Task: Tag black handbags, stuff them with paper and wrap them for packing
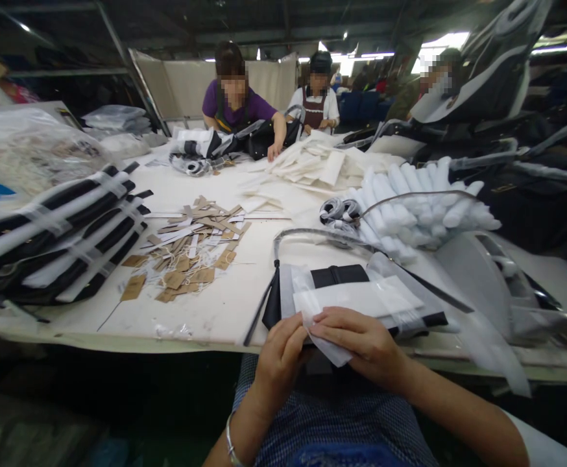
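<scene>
A black handbag [272, 299] lies at the table's front edge, partly covered by white wrapping sheets and clear film. At its near side, my left hand [283, 345] is closed with its fingertips pinching a thin white wrapping sheet [335, 353]. My right hand [359, 340] holds the same sheet from the other side, fingers pressed together over it. Between the hands the sheet folds over the bag's near edge, and one corner hangs down. The bag's strap [307, 232], wrapped in clear film, arches behind it. My fingers hide part of the near edge.
Brown and white tags [186, 275] lie heaped left of the bag. Wrapped black bags [69, 240] are stacked farther left. White foam rolls [410, 201] and a pile of cream sheets [313, 162] stand behind. Several co-workers [244, 107] are across the table.
</scene>
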